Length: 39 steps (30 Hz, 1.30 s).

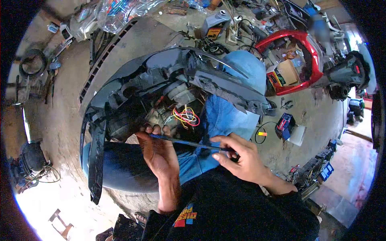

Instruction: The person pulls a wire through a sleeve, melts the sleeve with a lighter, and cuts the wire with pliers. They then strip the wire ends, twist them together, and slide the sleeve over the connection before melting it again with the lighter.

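A large dark plastic vehicle headlight housing (120, 86) lies across my lap, its hollow back facing me. Red, yellow and white wires (186, 116) loop out of its middle, below a round grey part (181, 93). A long, thin, dark strip (181, 141) with a bluish sheen, like a file or saw blade, spans my two hands in front of the housing. My left hand (160, 154) is palm up, fingers curled at the strip's far end beside the housing's lower edge. My right hand (241, 158) grips the near end between thumb and fingers.
A red curved body panel (315, 56) rests on the floor at the upper right, near an open cardboard box (288, 72). Behind the housing stands a grey bottle (217, 20). A dark blue and red box (284, 123) sits to the right. Plastic bags (116, 14) lie at the back.
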Each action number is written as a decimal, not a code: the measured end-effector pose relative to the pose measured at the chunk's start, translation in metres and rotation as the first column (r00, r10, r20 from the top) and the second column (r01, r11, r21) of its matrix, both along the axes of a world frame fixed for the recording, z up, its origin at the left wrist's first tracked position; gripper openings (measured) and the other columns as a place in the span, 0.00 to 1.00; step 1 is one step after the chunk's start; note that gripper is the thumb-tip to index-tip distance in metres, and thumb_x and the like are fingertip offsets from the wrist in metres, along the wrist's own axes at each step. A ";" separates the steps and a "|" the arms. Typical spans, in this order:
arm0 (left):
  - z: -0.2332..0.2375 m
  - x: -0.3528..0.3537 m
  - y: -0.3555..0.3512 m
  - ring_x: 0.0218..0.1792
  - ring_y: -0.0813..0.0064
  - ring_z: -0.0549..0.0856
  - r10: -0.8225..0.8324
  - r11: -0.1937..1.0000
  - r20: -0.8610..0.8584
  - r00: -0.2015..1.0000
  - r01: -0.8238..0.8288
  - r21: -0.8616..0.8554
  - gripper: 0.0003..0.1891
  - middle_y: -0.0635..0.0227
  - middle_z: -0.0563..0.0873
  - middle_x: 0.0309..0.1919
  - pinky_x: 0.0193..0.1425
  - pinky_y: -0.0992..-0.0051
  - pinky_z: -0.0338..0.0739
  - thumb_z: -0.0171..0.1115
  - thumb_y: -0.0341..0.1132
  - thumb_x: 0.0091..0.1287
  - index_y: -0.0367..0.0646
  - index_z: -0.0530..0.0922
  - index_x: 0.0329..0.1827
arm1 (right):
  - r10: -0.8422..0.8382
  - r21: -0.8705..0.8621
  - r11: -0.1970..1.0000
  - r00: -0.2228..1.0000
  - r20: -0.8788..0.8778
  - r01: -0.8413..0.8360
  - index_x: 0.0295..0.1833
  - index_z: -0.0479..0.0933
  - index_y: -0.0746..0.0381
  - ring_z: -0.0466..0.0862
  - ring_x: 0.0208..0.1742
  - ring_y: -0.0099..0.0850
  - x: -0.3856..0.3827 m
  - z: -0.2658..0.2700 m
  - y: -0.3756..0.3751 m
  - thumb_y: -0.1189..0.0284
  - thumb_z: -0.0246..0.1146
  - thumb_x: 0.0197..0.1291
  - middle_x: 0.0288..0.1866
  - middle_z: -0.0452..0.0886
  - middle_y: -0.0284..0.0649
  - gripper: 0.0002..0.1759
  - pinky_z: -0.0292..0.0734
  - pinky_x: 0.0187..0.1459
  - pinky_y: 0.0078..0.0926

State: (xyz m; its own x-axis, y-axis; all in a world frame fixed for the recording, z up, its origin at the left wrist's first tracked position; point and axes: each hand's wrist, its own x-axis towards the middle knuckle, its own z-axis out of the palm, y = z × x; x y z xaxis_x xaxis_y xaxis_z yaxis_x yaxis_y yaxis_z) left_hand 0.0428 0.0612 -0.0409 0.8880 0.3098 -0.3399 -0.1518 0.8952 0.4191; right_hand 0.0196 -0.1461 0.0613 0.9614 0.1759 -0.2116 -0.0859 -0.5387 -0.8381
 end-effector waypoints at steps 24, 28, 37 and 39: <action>0.035 -0.051 -0.043 0.41 0.82 0.74 -0.239 0.708 -0.318 0.917 0.389 0.589 0.25 0.73 0.77 0.45 0.48 0.78 0.73 0.67 0.41 0.77 0.35 0.72 0.68 | -0.086 0.224 0.967 0.981 -0.175 0.124 0.42 0.88 0.68 0.76 0.29 0.18 -0.003 -0.014 -0.017 0.72 0.71 0.68 0.31 0.82 0.35 0.08 0.66 0.27 0.22; 0.051 -0.059 -0.046 0.35 0.89 0.72 -0.549 0.611 -0.386 0.742 0.671 0.421 0.17 0.78 0.77 0.39 0.39 0.86 0.67 0.70 0.35 0.75 0.38 0.79 0.61 | -0.055 0.176 0.981 0.991 -0.122 0.076 0.43 0.88 0.69 0.77 0.29 0.19 -0.005 -0.016 -0.017 0.73 0.71 0.68 0.31 0.82 0.36 0.08 0.68 0.28 0.22; 0.034 -0.055 -0.053 0.24 0.83 0.75 -0.527 0.722 -0.228 0.819 0.573 0.387 0.12 0.71 0.81 0.31 0.28 0.79 0.68 0.66 0.38 0.78 0.36 0.82 0.50 | -0.095 0.273 0.954 0.987 -0.126 0.127 0.41 0.87 0.69 0.76 0.29 0.19 -0.013 -0.022 -0.010 0.74 0.72 0.68 0.31 0.82 0.35 0.08 0.65 0.27 0.22; 0.033 -0.055 -0.057 0.25 0.82 0.78 -0.475 0.785 -0.192 0.859 0.512 0.348 0.10 0.70 0.81 0.32 0.28 0.78 0.71 0.66 0.35 0.78 0.36 0.81 0.49 | -0.095 0.288 0.949 0.987 -0.128 0.129 0.40 0.87 0.68 0.76 0.29 0.18 -0.013 -0.023 -0.009 0.73 0.72 0.68 0.31 0.82 0.35 0.08 0.64 0.27 0.22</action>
